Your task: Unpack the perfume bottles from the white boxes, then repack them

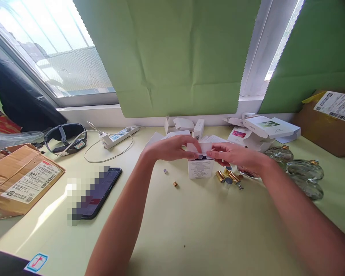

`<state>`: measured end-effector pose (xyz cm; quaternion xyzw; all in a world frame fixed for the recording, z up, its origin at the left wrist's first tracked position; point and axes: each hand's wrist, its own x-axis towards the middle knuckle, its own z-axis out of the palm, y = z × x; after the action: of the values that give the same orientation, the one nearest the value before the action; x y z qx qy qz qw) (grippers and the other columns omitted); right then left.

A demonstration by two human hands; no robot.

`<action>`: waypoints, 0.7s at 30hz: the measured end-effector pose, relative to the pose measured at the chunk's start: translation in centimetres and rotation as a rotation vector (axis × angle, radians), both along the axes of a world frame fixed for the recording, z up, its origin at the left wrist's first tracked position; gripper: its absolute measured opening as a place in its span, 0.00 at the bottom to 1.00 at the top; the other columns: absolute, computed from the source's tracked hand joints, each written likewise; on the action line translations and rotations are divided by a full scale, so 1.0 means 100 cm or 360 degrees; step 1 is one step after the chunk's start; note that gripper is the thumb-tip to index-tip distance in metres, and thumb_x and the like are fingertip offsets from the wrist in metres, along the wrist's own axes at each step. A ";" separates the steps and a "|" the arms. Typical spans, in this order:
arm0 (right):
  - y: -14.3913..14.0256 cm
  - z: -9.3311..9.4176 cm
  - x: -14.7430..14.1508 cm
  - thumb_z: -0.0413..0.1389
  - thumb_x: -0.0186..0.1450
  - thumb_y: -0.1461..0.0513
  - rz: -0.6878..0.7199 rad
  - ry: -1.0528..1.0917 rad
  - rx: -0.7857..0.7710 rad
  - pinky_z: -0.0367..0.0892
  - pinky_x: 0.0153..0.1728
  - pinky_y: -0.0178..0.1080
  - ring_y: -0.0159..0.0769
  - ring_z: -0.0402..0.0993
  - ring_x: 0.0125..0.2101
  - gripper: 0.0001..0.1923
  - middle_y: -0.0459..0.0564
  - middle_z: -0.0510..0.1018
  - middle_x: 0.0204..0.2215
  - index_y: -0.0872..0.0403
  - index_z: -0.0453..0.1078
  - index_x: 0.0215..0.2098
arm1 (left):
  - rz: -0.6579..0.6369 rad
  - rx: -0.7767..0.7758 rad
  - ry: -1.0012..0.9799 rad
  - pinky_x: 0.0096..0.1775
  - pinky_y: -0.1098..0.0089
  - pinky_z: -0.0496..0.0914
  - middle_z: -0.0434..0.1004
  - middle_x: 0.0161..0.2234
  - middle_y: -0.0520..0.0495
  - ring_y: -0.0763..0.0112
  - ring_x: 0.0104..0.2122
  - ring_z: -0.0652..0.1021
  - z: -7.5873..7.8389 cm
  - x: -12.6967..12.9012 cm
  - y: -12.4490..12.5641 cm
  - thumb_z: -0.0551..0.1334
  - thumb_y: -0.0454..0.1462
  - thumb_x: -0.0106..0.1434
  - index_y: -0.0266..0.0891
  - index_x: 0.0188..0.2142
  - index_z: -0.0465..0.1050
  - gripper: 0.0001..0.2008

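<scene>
A small white printed box (200, 171) stands upright on the table, its top flaps raised. My left hand (178, 148) reaches over it from the left, thumb and fingers closed on the top edge. On the other side my right hand (236, 155) pinches the box's upper right edge with its thumb and curled fingers. Something dark and round (201, 156) shows in the opening between my thumbs; its kind is not clear. Several gold cylinders (220, 176) lie right of the box. A small gold piece (175, 184) and a little clear cap (165, 171) lie left of it.
Glass bottles (304, 170) and opened white cartons (271, 126) are at the right, near a large cardboard box (327, 124). To the left are a phone (105, 193), a power strip (119, 137), a head strap (64, 138) and a brown parcel (23, 180).
</scene>
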<state>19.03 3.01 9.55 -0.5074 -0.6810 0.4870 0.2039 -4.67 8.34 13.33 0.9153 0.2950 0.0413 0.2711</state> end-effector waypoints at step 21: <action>0.006 -0.001 0.011 0.58 0.64 0.51 0.0161 0.0168 -0.0001 0.66 0.32 0.37 0.36 0.75 0.34 0.20 0.48 0.77 0.33 0.48 0.68 0.52 | 0.0080 -0.0271 -0.0037 0.37 0.73 0.65 0.72 0.48 0.52 0.71 0.45 0.74 -0.010 -0.001 0.004 0.59 0.46 0.66 0.46 0.45 0.69 0.12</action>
<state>20.13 3.59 9.48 -0.4461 -0.6940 0.5229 0.2144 -4.78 8.77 12.33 0.8807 0.3171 0.0333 0.3502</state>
